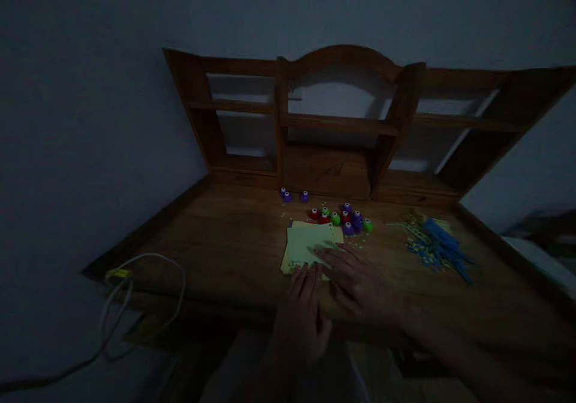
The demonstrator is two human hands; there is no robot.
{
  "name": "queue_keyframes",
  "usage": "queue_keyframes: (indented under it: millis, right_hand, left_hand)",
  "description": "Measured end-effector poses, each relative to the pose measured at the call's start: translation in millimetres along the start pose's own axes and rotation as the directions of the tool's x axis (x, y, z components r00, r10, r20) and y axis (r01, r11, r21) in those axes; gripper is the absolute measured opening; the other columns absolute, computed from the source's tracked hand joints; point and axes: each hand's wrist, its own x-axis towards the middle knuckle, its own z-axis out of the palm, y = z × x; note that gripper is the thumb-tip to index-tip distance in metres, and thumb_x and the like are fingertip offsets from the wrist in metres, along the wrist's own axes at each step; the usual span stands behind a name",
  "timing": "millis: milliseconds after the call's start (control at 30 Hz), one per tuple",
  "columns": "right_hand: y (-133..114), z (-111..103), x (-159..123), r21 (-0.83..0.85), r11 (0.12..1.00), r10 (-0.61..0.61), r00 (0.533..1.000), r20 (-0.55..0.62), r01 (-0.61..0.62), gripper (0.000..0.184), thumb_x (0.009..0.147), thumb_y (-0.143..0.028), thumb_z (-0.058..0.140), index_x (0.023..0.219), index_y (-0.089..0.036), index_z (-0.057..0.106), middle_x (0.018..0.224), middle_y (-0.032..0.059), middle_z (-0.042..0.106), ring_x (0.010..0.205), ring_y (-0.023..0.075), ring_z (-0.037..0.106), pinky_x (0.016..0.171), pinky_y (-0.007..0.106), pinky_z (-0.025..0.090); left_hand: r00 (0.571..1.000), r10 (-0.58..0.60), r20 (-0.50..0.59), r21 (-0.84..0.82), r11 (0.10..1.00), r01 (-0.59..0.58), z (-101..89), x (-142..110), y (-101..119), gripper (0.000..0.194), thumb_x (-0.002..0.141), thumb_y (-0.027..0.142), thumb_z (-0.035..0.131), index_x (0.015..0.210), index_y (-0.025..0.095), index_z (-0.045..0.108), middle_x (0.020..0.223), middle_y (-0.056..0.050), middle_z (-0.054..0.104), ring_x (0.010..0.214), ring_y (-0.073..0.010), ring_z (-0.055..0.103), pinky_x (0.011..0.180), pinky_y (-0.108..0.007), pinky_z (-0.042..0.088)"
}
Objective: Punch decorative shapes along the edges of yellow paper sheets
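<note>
A pale green sheet of paper (pixel 306 241) lies on top of other sheets on the wooden desk, with small marks or holes along its near edge and top right corner. My left hand (pixel 300 319) rests its outstretched fingertips on the near edge of the paper. Over the right side of the sheet lies my right hand (pixel 357 277), fingers spread and casting a shadow. Just behind the paper stand several small craft punches in red (pixel 324 217), green (pixel 335 218) and purple (pixel 348 229). The room is dim, so fine detail is hard to see.
Blue paper strips (pixel 443 244) and yellow-green scraps (pixel 420 248) are heaped at the right. More purple punches (pixel 287 197) stand near the wooden shelf unit (pixel 339 124) at the back. A white cable (pixel 183 283) loops over the desk's left front edge.
</note>
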Motion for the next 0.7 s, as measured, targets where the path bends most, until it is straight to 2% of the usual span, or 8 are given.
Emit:
queue_keyframes:
  millis: [133, 333, 533, 700]
  right_hand:
    - [-6, 9, 5, 0.028, 0.999, 0.018, 0.999, -0.040, -0.017, 0.059, 0.083, -0.015, 0.045, 0.141, -0.013, 0.037, 0.150, 0.0084, 0.033, 0.137, 0.0237, 0.031, 0.114, 0.047, 0.028]
    - [-8, 16, -4, 0.047, 0.988, 0.153, 0.983, -0.101, -0.149, 0.058, 0.086, -0.017, 0.046, 0.143, -0.013, 0.034, 0.144, 0.0092, 0.043, 0.131, 0.0226, 0.041, 0.110, 0.044, 0.036]
    - [-8, 22, -15, 0.041, 0.972, 0.234, 0.958, -0.166, -0.231, 0.055, 0.087, -0.017, 0.046, 0.141, -0.015, 0.038, 0.138, 0.0098, 0.050, 0.125, 0.0237, 0.048, 0.105, 0.046, 0.043]
    - [-11, 23, -16, 0.021, 0.959, 0.283, 0.943, -0.173, -0.284, 0.049, 0.088, -0.020, 0.048, 0.136, -0.013, 0.045, 0.137, 0.0108, 0.051, 0.123, 0.0245, 0.050, 0.103, 0.045, 0.044]
  left_hand:
    - [0.998, 0.045, 0.053, -0.018, 0.999, -0.044, -14.5, 2, -4, 0.079, 0.073, 0.014, 0.045, 0.148, 0.010, 0.020, 0.154, -0.009, 0.024, 0.142, -0.0278, 0.018, 0.116, -0.049, 0.021]
    - [0.984, 0.132, 0.120, -0.002, 0.991, -0.133, -30.0, 2, -25, 0.077, 0.076, 0.016, 0.045, 0.147, 0.006, 0.018, 0.152, -0.013, 0.027, 0.140, -0.0265, 0.024, 0.115, -0.046, 0.024]
    - [0.995, 0.091, 0.050, 0.101, 0.990, -0.096, -26.6, -12, -32, 0.072, 0.079, 0.016, 0.043, 0.146, 0.003, 0.019, 0.151, -0.016, 0.029, 0.139, -0.0279, 0.026, 0.111, -0.043, 0.030]
    - [0.996, 0.079, 0.031, 0.126, 0.989, -0.082, -29.1, -22, -35, 0.076, 0.076, 0.015, 0.044, 0.146, 0.002, 0.019, 0.152, -0.015, 0.026, 0.140, -0.0288, 0.023, 0.112, -0.044, 0.027]
